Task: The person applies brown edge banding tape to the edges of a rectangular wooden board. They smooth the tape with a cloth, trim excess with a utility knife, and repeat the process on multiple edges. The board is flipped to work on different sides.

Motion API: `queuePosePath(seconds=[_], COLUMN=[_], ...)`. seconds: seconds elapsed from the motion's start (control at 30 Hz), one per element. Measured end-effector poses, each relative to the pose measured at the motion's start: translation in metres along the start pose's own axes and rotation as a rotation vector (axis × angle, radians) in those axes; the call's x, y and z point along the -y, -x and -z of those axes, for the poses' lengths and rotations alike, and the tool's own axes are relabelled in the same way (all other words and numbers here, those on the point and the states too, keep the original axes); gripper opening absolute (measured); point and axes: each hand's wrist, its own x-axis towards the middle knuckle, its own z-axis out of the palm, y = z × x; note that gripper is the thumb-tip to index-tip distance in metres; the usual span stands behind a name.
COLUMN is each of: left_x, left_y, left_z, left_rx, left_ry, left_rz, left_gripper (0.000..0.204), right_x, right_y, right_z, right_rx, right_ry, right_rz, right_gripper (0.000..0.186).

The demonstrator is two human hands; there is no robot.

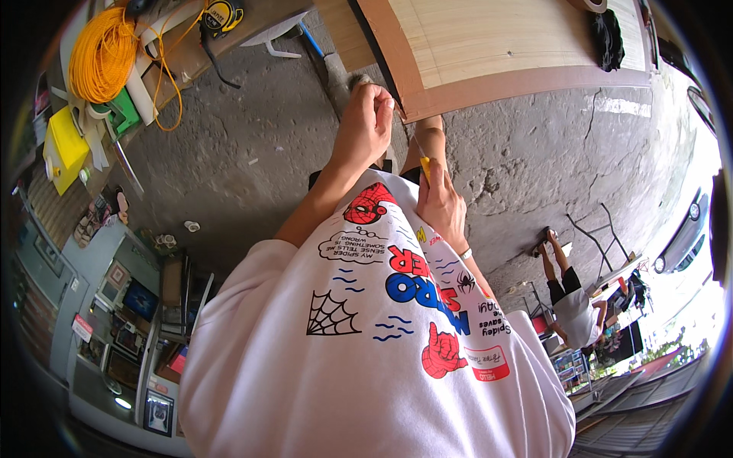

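- Left hand [369, 118] curls nearly closed beside a brown-edged board [504, 85]; whether it grips anything cannot be told
- Right hand [442, 202] wraps around a yellow-handled tool [425, 166]

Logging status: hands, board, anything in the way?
Left hand near corner of board. Right hand gripping yellow-handled tool. Bare leg beside that corner.

Wooden panel [489, 46] at one o'clock, left hand [369, 126] beside its eight-o'clock corner, rope coil [103, 57] at ten, tape measure [221, 17] at eleven, car [689, 248] at three.
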Motion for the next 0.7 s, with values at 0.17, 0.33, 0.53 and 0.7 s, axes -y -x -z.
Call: queuePosePath(seconds=[0.17, 0.33, 0.53, 0.7], left_x=[-0.011, -0.016, -0.002, -0.002], left_y=[0.016, 0.055, 0.074, 0.059], left_z=[0.003, -0.004, 0.001, -0.005], left_rx=[0.002, 0.144, 0.031, -0.043], left_ry=[0.064, 0.303, 0.568, 0.659], left_rz=[-0.120, -0.044, 0.255, 0.390], left_gripper=[0.009, 0.008, 0.012, 0.014], right_x=[-0.028, -0.055, -0.039, -0.023], right_y=[0.022, 0.012, -0.012, -0.030], right_z=[0.026, 0.041, 0.057, 0.063], right_rx=[-0.092, -0.232, 0.052, -0.059], right_ry=[-0.167, -0.280, -0.711, -0.969], right_rz=[-0.066, -0.112, -0.371, -0.160], right_gripper=[0.037, 0.037, 0.024, 0.011])
